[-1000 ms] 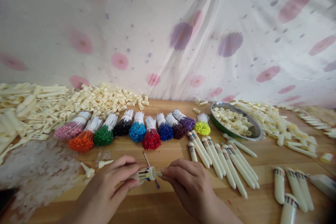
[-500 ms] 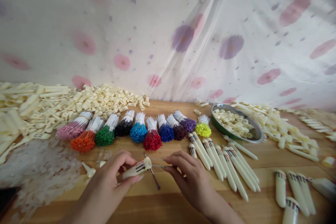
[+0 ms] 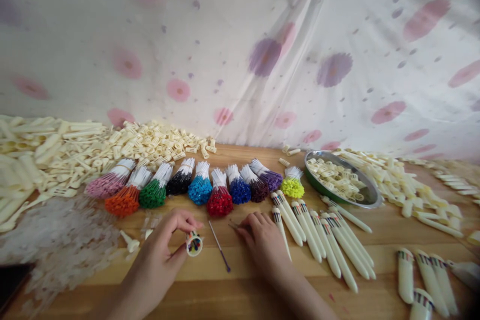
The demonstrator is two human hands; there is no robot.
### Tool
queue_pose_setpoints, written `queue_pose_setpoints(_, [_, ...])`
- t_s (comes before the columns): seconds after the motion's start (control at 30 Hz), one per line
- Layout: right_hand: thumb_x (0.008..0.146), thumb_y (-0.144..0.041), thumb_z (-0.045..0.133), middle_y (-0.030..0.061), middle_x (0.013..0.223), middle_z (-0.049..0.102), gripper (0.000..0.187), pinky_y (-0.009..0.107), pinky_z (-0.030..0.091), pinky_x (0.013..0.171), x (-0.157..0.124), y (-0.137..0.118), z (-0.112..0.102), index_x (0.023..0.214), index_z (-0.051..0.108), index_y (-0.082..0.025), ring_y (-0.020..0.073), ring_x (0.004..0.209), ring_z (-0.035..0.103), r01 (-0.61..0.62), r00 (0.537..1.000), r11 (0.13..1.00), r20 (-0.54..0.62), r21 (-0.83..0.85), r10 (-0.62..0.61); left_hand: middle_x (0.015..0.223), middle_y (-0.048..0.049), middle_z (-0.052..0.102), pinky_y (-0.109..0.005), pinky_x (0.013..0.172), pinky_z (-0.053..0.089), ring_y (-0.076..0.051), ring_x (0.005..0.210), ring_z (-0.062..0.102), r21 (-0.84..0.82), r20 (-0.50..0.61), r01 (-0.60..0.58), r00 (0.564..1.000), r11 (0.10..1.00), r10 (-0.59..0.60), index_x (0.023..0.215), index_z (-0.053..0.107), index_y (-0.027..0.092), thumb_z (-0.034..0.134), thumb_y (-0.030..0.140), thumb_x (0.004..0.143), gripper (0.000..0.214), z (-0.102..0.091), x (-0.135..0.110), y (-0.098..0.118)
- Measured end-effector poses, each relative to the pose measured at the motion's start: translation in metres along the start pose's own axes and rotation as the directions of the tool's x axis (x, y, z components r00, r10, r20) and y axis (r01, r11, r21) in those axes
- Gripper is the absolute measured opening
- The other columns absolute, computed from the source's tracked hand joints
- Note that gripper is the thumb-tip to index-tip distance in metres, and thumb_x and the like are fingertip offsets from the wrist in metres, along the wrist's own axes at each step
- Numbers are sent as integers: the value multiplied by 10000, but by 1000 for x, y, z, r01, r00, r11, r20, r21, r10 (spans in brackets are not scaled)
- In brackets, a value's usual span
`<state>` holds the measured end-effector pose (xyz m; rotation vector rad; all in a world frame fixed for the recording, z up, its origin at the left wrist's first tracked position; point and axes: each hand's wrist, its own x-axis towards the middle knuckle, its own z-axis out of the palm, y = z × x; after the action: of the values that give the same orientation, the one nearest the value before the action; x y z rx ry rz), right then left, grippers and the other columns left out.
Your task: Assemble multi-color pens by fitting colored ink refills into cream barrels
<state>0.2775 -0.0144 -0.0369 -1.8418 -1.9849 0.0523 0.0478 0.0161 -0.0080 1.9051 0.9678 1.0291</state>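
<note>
My left hand (image 3: 168, 240) is closed round a short cream multicolour pen barrel (image 3: 194, 244). The barrel's open end faces me, with several coloured refill ends inside. My right hand (image 3: 262, 240) rests low over the table, fingers pinched on a thin grey tool (image 3: 233, 224); only its tip shows, so its exact kind is unclear. Between the hands a single purple-ended refill (image 3: 219, 246) lies on the wood. Just right of my right hand are assembled white multicolour pens (image 3: 311, 230), laid side by side.
Banded bundles of coloured refills (image 3: 219, 195) stand in a row behind my hands. Cream plastic parts (image 3: 150, 142) are heaped at the back left, above clear small pieces (image 3: 71, 240). A metal-rimmed bowl (image 3: 369, 200) holds cream parts. Short pen bodies (image 3: 405, 275) lie front right.
My right hand has drawn the grey tool away from the barrel and lowered towards the table on the right. My left hand has turned the barrel's open end towards me.
</note>
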Motion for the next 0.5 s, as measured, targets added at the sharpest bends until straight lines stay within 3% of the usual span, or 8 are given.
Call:
queue_pose_setpoints(0.13, [829, -231, 598, 56, 755, 618, 126, 326, 417, 626, 0, 3, 3, 722, 545, -190, 236, 729, 572, -21, 1000, 996, 5, -88, 22, 928, -2, 570, -300, 779, 482, -174, 940, 593, 0, 12, 2, 1000, 1000, -2, 826, 477, 247, 485, 40, 783, 211, -2, 2, 2])
queue_pose_setpoints(0.3, [828, -239, 601, 56, 764, 598, 125, 322, 396, 626, -2, 2, 3, 737, 532, -189, 237, 734, 564, -28, 1000, 992, -9, -122, 27, 898, -15, 603, -310, 748, 494, -185, 869, 612, 55, -18, 89, 996, 995, -88, 798, 521, 225, 527, 122, 782, 105, -8, 8, 5])
queue_pose_setpoints(0.37, [836, -245, 588, 59, 773, 598, 111, 328, 400, 635, -3, 3, 2, 755, 537, -189, 240, 744, 559, -21, 1000, 993, -17, -116, 19, 871, -11, 618, -304, 721, 507, -185, 821, 625, 64, -45, 138, 990, 988, -135, 801, 533, 221, 583, 197, 776, 61, -15, 12, 5])
queue_pose_setpoints(0.5, [855, -227, 549, 90, 818, 610, 58, 363, 413, 674, -3, -5, -4, 840, 565, -174, 259, 788, 550, 13, 999, 997, -44, -76, -16, 802, 10, 638, -263, 638, 527, -188, 769, 634, 42, -121, 193, 975, 980, -187, 835, 545, 228, 636, 359, 761, 175, -41, 22, 6])
